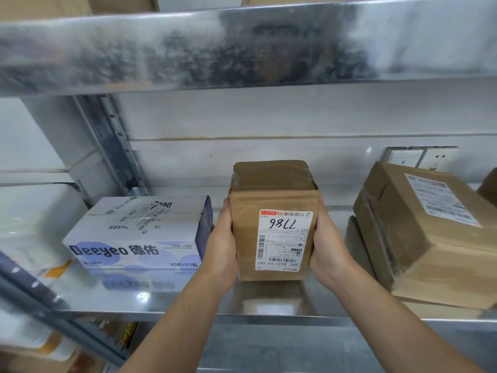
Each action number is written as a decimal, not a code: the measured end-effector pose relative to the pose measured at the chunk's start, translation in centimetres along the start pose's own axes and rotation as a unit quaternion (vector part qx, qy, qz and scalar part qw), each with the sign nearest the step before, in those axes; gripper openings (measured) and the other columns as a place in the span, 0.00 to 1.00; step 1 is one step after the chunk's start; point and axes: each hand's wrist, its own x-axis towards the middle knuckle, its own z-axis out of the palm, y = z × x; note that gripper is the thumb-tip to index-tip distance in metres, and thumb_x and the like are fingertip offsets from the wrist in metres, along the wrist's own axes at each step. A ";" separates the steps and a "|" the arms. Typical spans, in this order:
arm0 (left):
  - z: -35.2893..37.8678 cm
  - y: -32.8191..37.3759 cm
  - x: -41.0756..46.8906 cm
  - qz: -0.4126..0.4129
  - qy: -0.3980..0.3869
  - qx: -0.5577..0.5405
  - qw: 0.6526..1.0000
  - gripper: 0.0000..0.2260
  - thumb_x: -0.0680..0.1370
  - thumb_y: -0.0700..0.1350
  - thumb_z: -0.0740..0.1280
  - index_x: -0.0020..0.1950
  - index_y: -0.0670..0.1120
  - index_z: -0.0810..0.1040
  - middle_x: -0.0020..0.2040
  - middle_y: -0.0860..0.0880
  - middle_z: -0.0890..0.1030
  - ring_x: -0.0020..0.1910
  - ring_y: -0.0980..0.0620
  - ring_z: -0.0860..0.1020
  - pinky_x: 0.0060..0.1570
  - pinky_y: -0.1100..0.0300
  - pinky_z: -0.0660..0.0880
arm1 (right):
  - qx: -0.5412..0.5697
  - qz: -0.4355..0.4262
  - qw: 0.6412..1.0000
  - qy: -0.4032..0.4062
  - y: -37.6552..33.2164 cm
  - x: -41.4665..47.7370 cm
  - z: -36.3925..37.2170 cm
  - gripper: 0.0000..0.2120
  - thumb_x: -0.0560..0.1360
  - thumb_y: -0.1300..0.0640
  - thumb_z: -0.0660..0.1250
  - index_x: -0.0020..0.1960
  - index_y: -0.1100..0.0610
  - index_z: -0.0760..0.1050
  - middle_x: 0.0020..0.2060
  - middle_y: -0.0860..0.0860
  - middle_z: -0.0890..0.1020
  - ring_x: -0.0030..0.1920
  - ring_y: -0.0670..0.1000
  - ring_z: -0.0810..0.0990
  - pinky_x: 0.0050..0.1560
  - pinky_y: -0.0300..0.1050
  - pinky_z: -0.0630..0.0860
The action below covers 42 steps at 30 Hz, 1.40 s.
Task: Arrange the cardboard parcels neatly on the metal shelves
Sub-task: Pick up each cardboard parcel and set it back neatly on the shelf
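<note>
A small brown cardboard parcel (271,211) with a white label marked 7786 stands in the middle of the metal shelf (161,297). My left hand (220,246) grips its left side and my right hand (326,246) grips its right side. The fingers wrap behind the parcel and are mostly hidden. To the left lies a white and blue carton (139,232) printed Deeyeo. On the right sits a larger brown parcel (430,232) with a white label, tilted on top of another flat brown parcel (357,246).
A second metal shelf (242,47) spans overhead, close to the camera. A grey upright post (113,141) stands at the back left. Wall sockets (419,157) sit behind the right parcels. Gaps lie on both sides of the held parcel. White packages (32,227) fill the far left.
</note>
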 end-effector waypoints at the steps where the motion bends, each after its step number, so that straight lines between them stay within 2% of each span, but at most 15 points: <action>1: -0.1 -0.3 0.0 0.008 0.008 0.006 1.000 0.44 0.62 0.73 0.76 0.75 0.57 0.72 0.71 0.48 0.78 0.68 0.43 0.78 0.67 0.38 0.74 | -0.007 -0.002 1.000 0.003 0.1 0.0 0.0 0.29 0.83 0.35 0.51 0.59 0.52 0.83 0.49 0.51 0.89 0.47 0.49 0.88 0.42 0.45 0.82; 5: -0.8 -1.2 0.7 0.028 0.026 0.032 0.999 0.41 0.65 0.75 0.73 0.74 0.60 0.73 0.73 0.50 0.75 0.73 0.43 0.73 0.68 0.36 0.72 | -0.011 -0.006 1.000 0.017 0.6 -0.3 0.1 0.28 0.83 0.36 0.51 0.54 0.51 0.84 0.46 0.51 0.89 0.49 0.50 0.87 0.52 0.49 0.80; 9: -1.1 -1.5 0.9 0.038 0.025 0.041 0.998 0.39 0.66 0.75 0.73 0.74 0.62 0.72 0.74 0.50 0.75 0.73 0.42 0.73 0.67 0.36 0.72 | -0.013 -0.005 1.000 0.019 0.9 -0.7 0.3 0.29 0.83 0.34 0.50 0.56 0.51 0.84 0.50 0.52 0.88 0.57 0.54 0.85 0.68 0.58 0.76; 11: -1.3 -1.5 1.1 0.027 0.015 0.036 0.999 0.40 0.65 0.75 0.72 0.74 0.62 0.72 0.73 0.50 0.75 0.71 0.43 0.75 0.67 0.36 0.73 | -0.011 -0.003 1.000 0.021 0.9 -0.7 0.4 0.29 0.82 0.34 0.50 0.56 0.51 0.84 0.51 0.52 0.88 0.58 0.55 0.85 0.70 0.60 0.74; 16: -1.2 -1.1 1.2 0.022 -0.007 0.046 0.999 0.42 0.64 0.75 0.73 0.75 0.60 0.72 0.73 0.50 0.76 0.69 0.45 0.77 0.69 0.38 0.72 | -0.005 -0.008 1.000 0.018 1.0 -0.4 0.3 0.27 0.84 0.36 0.51 0.58 0.51 0.83 0.53 0.53 0.88 0.59 0.56 0.84 0.69 0.59 0.74; 20: -1.3 -0.6 1.7 -0.002 -0.012 0.066 0.998 0.42 0.63 0.76 0.73 0.74 0.61 0.72 0.72 0.51 0.76 0.67 0.47 0.79 0.69 0.41 0.72 | -0.008 -0.013 1.000 -0.006 0.7 -0.5 -0.2 0.25 0.85 0.39 0.51 0.58 0.51 0.83 0.52 0.52 0.88 0.54 0.51 0.87 0.60 0.53 0.79; 24: -0.9 0.5 1.1 -0.028 -0.043 0.085 0.995 0.36 0.64 0.79 0.65 0.66 0.61 0.78 0.70 0.53 0.78 0.67 0.52 0.78 0.69 0.47 0.73 | -0.028 -0.024 0.999 -0.021 0.3 -0.6 -0.4 0.23 0.85 0.40 0.52 0.58 0.50 0.83 0.53 0.51 0.88 0.54 0.49 0.86 0.64 0.53 0.77; 29: -0.9 0.1 1.1 0.003 -0.009 0.055 0.998 0.43 0.62 0.74 0.76 0.74 0.60 0.72 0.73 0.51 0.75 0.66 0.47 0.80 0.68 0.40 0.73 | -0.047 -0.030 0.998 -0.037 0.2 -0.7 -0.6 0.23 0.86 0.41 0.51 0.60 0.50 0.82 0.54 0.51 0.87 0.56 0.50 0.86 0.68 0.55 0.75; 32: -1.4 0.4 1.2 -0.018 -0.028 0.091 0.995 0.44 0.61 0.77 0.73 0.74 0.62 0.71 0.74 0.53 0.74 0.69 0.51 0.77 0.69 0.44 0.73 | -0.100 -0.024 0.993 -0.054 0.3 -0.3 -1.3 0.24 0.84 0.35 0.52 0.70 0.44 0.77 0.63 0.47 0.84 0.68 0.51 0.78 0.75 0.59 0.68; 34: -1.6 1.3 0.6 -0.025 -0.057 0.103 0.993 0.48 0.58 0.80 0.72 0.75 0.63 0.71 0.74 0.56 0.73 0.70 0.53 0.76 0.66 0.46 0.75 | -0.137 -0.017 0.987 -0.078 0.5 0.2 -2.0 0.26 0.81 0.30 0.52 0.74 0.37 0.71 0.70 0.44 0.79 0.75 0.52 0.70 0.77 0.63 0.63; 35: -1.7 1.7 0.3 -0.025 -0.072 0.112 0.991 0.49 0.57 0.81 0.71 0.74 0.62 0.71 0.75 0.56 0.72 0.70 0.54 0.76 0.63 0.48 0.76 | -0.146 -0.009 0.985 -0.087 0.4 0.4 -2.2 0.26 0.81 0.29 0.52 0.75 0.36 0.69 0.70 0.43 0.78 0.76 0.51 0.70 0.76 0.65 0.64; 37: -1.7 2.4 -0.3 -0.018 -0.091 0.121 0.988 0.52 0.56 0.81 0.71 0.76 0.59 0.71 0.75 0.54 0.73 0.67 0.56 0.77 0.55 0.55 0.76 | -0.150 -0.006 0.983 -0.105 0.0 0.3 -2.3 0.25 0.82 0.31 0.51 0.75 0.37 0.69 0.64 0.42 0.82 0.70 0.49 0.75 0.73 0.64 0.68; 40: -1.5 3.0 -0.9 -0.006 -0.100 0.122 0.987 0.47 0.61 0.70 0.69 0.77 0.52 0.71 0.72 0.49 0.76 0.53 0.60 0.82 0.45 0.62 0.76 | -0.144 -0.031 0.981 -0.123 -0.6 0.3 -2.5 0.22 0.85 0.38 0.52 0.76 0.38 0.67 0.59 0.43 0.85 0.62 0.48 0.81 0.67 0.58 0.75; 41: -1.5 3.3 -0.9 0.002 -0.102 0.123 0.987 0.43 0.62 0.66 0.68 0.75 0.51 0.73 0.75 0.46 0.73 0.50 0.60 0.82 0.42 0.65 0.76 | -0.137 -0.039 0.982 -0.128 -0.7 0.3 -2.6 0.21 0.85 0.40 0.54 0.76 0.37 0.67 0.59 0.43 0.85 0.62 0.49 0.82 0.66 0.57 0.76; 42: -1.6 3.5 -1.1 0.005 -0.104 0.127 0.986 0.41 0.62 0.64 0.67 0.73 0.49 0.75 0.78 0.44 0.69 0.51 0.59 0.82 0.41 0.66 0.75 | -0.126 -0.046 0.982 -0.131 -0.8 0.4 -2.7 0.20 0.85 0.42 0.56 0.76 0.37 0.68 0.58 0.44 0.85 0.61 0.49 0.82 0.65 0.55 0.77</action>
